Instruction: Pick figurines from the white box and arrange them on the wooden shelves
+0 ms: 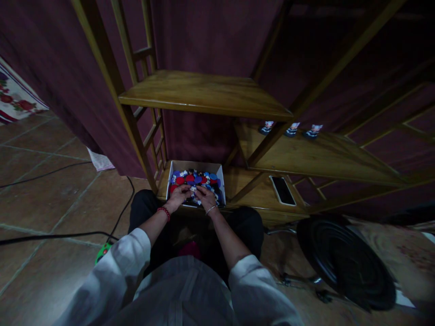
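Observation:
A white cardboard box (196, 165) sits on the lowest wooden shelf, filled with several red, blue and black round chips (199, 178). My left hand (179, 195) and my right hand (205, 197) both rest inside the box at its near edge, fingers curled over the chips and almost touching each other. Whether either hand grips chips is hidden by the fingers. A red bead bracelet is on my left wrist, a thin bangle on my right.
A dark phone (282, 190) lies on the same shelf to the right of the box. Three small figurines (292, 129) stand on the middle shelf (322, 156). A black round fan base (345, 262) sits at right. Cables (57, 235) cross the tiled floor.

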Motion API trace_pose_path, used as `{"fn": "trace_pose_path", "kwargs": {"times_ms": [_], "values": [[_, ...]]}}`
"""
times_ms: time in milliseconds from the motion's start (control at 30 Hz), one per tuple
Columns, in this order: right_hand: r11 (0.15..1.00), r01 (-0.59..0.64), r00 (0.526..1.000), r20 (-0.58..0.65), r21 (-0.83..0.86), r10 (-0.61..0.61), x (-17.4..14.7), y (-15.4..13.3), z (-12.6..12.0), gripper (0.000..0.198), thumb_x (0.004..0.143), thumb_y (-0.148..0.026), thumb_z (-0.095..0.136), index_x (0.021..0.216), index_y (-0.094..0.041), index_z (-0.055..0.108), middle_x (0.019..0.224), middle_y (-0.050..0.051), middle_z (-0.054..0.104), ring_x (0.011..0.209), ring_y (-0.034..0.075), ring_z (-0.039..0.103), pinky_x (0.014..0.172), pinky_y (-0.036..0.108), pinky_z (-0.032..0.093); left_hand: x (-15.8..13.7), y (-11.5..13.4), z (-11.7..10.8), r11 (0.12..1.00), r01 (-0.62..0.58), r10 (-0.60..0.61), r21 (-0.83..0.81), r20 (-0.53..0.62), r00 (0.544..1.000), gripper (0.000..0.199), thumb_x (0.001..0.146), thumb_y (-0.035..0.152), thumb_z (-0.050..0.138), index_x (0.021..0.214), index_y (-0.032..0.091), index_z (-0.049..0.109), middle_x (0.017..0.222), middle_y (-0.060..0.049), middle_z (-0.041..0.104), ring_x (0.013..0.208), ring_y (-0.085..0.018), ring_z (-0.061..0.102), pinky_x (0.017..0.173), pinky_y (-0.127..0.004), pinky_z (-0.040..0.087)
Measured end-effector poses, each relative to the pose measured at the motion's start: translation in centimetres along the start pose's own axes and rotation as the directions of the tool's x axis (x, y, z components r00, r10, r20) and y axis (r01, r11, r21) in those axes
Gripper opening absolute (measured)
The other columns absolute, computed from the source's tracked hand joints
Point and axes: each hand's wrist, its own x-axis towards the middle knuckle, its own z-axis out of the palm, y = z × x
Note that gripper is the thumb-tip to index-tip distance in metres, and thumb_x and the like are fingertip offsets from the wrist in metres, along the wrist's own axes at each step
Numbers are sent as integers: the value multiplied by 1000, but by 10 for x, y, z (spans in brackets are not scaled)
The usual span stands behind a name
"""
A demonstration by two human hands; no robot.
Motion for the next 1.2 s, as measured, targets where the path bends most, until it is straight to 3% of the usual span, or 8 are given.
{"fn": "trace_pose_path", "kwargs": {"times_ms": [367, 533, 700, 933, 1200], "values": [[1000, 16, 1000, 17, 19, -17, -3, -5, 0, 44, 60, -42, 64, 97, -19, 66, 89, 4, 68, 73, 16, 63, 62, 28, 53, 2, -4, -2, 998, 4, -3, -60, 23, 1000, 29, 55, 20, 74, 82, 14, 65, 76, -1, 63, 67, -10, 56, 70, -26, 46], [996, 58, 998, 34, -63, -56, 0, 2, -1, 40, 63, -42, 64, 96, -21, 66, 91, 2, 68, 80, 17, 62, 70, 31, 53, 1, -2, -3, 990, -15, 22, -140, 49, 999, 35, 55, 25, 75, 87, 14, 66, 78, -2, 66, 73, -12, 57, 75, -27, 46], [987, 76, 996, 51, -139, -69, 4, 11, -2, 36, 65, -43, 61, 94, -22, 67, 86, 0, 68, 77, 16, 62, 71, 31, 53, 1, -2, -3, 979, 7, -7, -202, 3, 1000, 42, 50, 30, 77, 88, 14, 67, 80, -2, 66, 72, -12, 58, 76, -30, 47], [997, 42, 997, 60, -60, -39, 4, 11, -1, 31, 65, -40, 60, 89, -22, 68, 70, -1, 67, 61, 14, 62, 64, 30, 53, 1, -3, -1, 972, 25, -32, -235, -27, 999, 40, 45, 25, 78, 82, 13, 67, 73, 0, 65, 67, -10, 57, 74, -30, 48], [998, -4, 1000, 9, 62, 3, -1, 2, 2, 38, 59, -41, 65, 91, -21, 67, 78, 2, 69, 62, 17, 64, 61, 32, 53, 2, -2, -1, 982, 38, -44, -187, -28, 999, 32, 48, 23, 77, 76, 13, 66, 69, 1, 64, 64, -9, 57, 69, -26, 47]]}}
